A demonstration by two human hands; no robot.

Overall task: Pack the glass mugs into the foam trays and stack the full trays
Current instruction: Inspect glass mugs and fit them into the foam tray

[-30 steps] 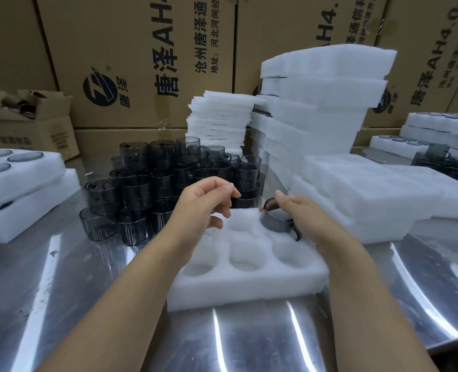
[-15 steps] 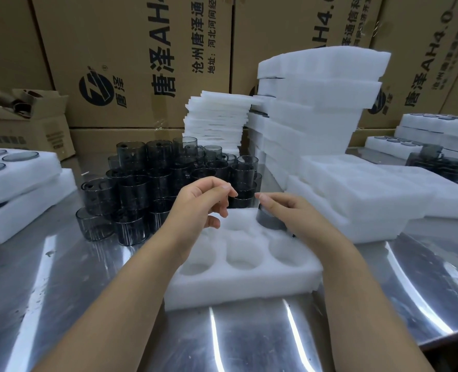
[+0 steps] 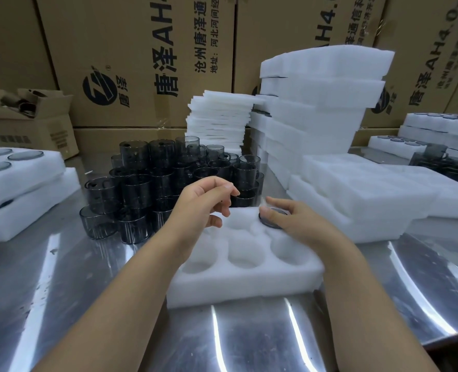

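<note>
Fingers (image 3: 276, 204) of the right hand (image 3: 300, 226) lie nearly flat across a glass mug (image 3: 273, 224), pressing on it rather than clasping it. The left hand (image 3: 203, 208) hangs over the far left corner of the foam tray (image 3: 244, 280), its fingers loosely curled and holding nothing.

Big brown cartons (image 3: 142, 63) printed with black characters wall off the back of the room. In front of them a shiny steel counter (image 3: 61, 291) fills the floor of the view. One tall stack of thick foam trays (image 3: 321, 103) rises at the far edge, right of middle, with one stack of thin foam sheets (image 3: 219, 116) beside it on the left. Lower blank trays (image 3: 356, 194) lie toward the right edge. At the left edge two packed trays (image 3: 21, 189) sit one on the other, the upper showing three dark discs. A small open carton (image 3: 26, 119) stands in the far left corner. A crowd of loose grey mugs (image 3: 147, 183), stacked two high, stands left of middle.

The foam tray lies at the near edge, long side across. Three pockets in its near row are bare, as is the far middle one. The mug sits sunk in the far right pocket, its axis upright; whether mouth or base faces up I cannot tell.
</note>
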